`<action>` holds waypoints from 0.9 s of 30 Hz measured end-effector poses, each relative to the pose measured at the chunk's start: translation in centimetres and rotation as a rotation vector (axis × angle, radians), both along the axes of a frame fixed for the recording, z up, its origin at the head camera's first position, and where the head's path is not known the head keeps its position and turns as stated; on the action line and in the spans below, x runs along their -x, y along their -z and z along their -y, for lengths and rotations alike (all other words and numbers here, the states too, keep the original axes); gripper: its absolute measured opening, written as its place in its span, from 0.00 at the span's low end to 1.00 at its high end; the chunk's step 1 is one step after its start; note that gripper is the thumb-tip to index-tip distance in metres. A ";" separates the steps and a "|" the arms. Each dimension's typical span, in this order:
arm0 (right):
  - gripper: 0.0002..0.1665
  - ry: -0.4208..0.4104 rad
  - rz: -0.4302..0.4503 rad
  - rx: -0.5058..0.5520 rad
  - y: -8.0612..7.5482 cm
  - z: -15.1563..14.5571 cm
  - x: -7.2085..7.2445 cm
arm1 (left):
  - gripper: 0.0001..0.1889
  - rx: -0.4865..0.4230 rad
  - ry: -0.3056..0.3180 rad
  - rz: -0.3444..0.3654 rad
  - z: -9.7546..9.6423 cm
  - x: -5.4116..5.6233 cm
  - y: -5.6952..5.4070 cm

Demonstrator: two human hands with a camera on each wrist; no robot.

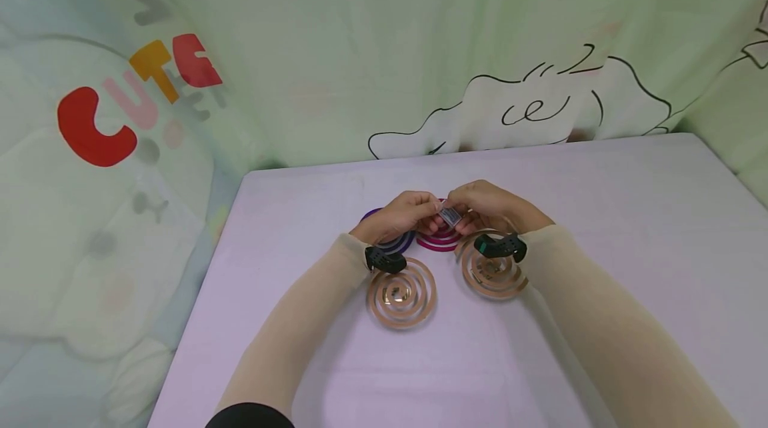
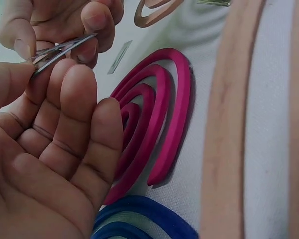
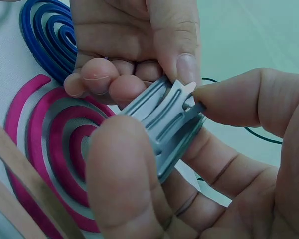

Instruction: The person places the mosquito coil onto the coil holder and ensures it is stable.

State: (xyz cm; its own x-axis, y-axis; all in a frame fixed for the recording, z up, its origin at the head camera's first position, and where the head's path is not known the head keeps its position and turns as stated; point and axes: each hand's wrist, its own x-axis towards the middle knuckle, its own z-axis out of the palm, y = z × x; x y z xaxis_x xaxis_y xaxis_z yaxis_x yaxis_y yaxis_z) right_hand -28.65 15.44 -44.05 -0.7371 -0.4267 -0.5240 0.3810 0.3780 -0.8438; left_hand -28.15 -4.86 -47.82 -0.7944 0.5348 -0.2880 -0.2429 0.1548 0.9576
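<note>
Both hands pinch a thin stamped-metal mosquito coil stand (image 1: pixel 450 217) above the table. My left hand (image 1: pixel 401 216) holds its far side between thumb and fingers. In the right wrist view, the thumb and fingers of my right hand (image 3: pixel 124 164) are on the stand (image 3: pixel 162 124), where narrow metal tongues stick up from a slotted plate. Beneath the hands lie a magenta mosquito coil (image 2: pixel 182 119) and a blue one (image 2: pixel 149 214), both partly covered in the head view. Nearer the body are two tan coils, one on the left (image 1: pixel 432 295) and one below the right wrist (image 1: pixel 467 275).
A small flat metal piece (image 2: pixel 119 57) lies on the white cloth beside the magenta coil. Shiny metal (image 1: pixel 397 293) shows at the centre of the left tan coil. Printed curtains (image 1: pixel 336 48) hang behind the white table (image 1: pixel 300 215) and to its left.
</note>
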 end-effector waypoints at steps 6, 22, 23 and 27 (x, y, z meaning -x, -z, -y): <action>0.17 0.002 -0.003 -0.026 -0.2 0.0 0.0 | 0.10 -0.005 -0.001 -0.010 -0.1 0.0 0.0; 0.19 -0.019 -0.049 0.091 0.0 -0.9 0.1 | 0.10 -0.066 -0.041 0.007 0.1 0.3 0.5; 0.19 -0.019 -0.052 0.090 0.0 -0.9 0.1 | 0.10 -0.070 -0.043 0.009 0.1 0.3 0.4; 0.19 -0.024 -0.064 0.076 -0.1 -0.9 0.0 | 0.10 -0.073 -0.044 0.017 0.0 0.3 0.4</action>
